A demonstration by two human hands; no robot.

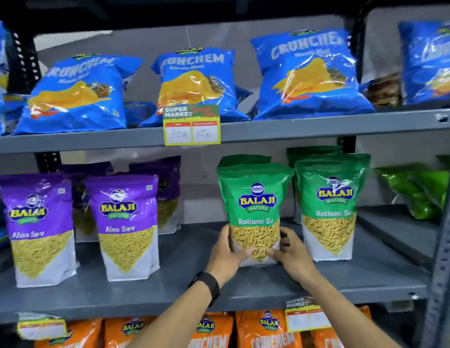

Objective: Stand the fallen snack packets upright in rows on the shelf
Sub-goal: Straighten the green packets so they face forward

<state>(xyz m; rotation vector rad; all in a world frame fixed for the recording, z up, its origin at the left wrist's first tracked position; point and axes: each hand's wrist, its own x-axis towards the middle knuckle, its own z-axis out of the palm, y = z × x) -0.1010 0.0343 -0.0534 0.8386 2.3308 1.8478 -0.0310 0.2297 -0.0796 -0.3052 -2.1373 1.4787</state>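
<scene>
A green Ratlami Sev packet (pixel 255 197) stands upright on the grey middle shelf (pixel 168 287). My left hand (pixel 227 257) grips its lower left side and my right hand (pixel 291 254) grips its lower right side. Another green packet stands behind it. To its right a second green Ratlami Sev packet (pixel 330 204) stands upright with one more behind. Two purple Aloo Sev packets (pixel 38 227) (pixel 126 222) stand upright at the left, with more purple ones behind them. A green packet (pixel 419 192) lies tilted at the far right of the shelf.
Blue Crunchem bags (pixel 196 84) line the top shelf, above a price tag (pixel 191 126). Orange Crunchem packets (pixel 266 330) fill the shelf below. A perforated steel upright (pixel 442 247) bounds the right side. Bare shelf shows between the purple and green rows.
</scene>
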